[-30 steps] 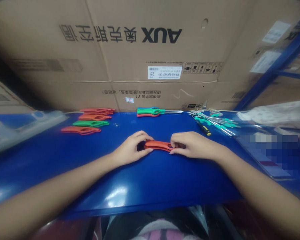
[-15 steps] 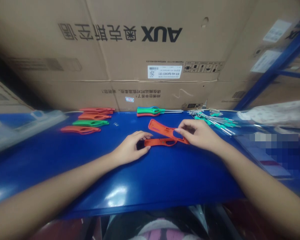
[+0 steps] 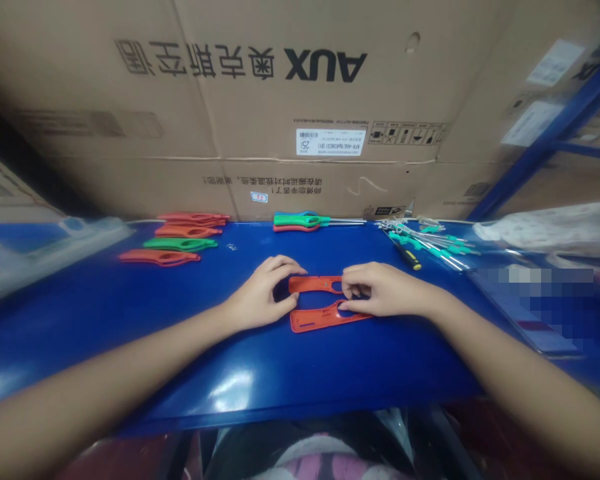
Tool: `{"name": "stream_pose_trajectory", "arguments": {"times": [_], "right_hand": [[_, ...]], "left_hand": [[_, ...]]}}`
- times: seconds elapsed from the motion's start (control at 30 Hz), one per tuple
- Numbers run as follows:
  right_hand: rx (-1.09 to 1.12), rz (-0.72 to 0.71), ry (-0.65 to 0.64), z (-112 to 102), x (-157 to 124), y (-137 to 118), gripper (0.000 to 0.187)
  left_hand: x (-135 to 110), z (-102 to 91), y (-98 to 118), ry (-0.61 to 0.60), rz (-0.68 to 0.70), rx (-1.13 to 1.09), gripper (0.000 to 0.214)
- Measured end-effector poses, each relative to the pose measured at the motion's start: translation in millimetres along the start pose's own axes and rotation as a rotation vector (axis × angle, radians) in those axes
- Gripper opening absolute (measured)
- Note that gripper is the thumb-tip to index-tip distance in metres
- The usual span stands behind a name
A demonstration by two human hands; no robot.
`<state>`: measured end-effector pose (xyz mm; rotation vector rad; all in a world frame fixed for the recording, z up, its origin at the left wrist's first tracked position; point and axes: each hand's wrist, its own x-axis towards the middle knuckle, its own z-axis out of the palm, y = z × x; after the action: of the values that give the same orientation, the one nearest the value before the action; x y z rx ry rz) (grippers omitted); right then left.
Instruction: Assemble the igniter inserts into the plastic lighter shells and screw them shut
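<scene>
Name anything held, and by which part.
The left hand brackets the left end of the upper orange shell; the right hand is at the right ends of that and the lower orange shell. Whether either grips cannot be told.

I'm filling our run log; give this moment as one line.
left hand: around left end of far shell | right hand: at right ends of far shell, near shell | shells: left ends apart

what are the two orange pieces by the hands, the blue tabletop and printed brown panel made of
Orange pieces: likely plastic, satin, uniformly coloured with shaped openings. Blue tabletop: glossy, mirroring light; plastic sheet or paint, can't tell. Brown panel: matt cardboard, probably, given creases and printing.
</scene>
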<state>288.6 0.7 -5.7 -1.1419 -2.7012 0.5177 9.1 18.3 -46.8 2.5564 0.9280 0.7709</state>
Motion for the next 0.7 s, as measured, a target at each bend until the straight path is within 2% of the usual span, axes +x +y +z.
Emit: {"name": "stream_pose_trajectory", "arguments": {"times": [0.13,0.23,0.37,0.7], "right_hand": [[0.000,-0.031,0.030,-0.8,-2.5,-3.5,0.016],[-0.026,-0.021,0.029,0.3,-2.3,-3.6,0.019],[-0.017,0.023,0.009,2.6,-0.2,-0.8,0.014],[-0.019,-0.055,-0.003,5.3,0.6,-1.4,0.005]], "left_hand": [[-2.1,-3.1,6.7,-0.015,0.053,0.061,0.029],[-3.4,-4.9,10.4,-0.088,0.104,0.044,0.033],[-3.7,-5.4,10.5,-0.166,0.092,0.046,0.034],[0.3,-3.0,3.1,-0.130,0.053,-0.100,0.022]]}}
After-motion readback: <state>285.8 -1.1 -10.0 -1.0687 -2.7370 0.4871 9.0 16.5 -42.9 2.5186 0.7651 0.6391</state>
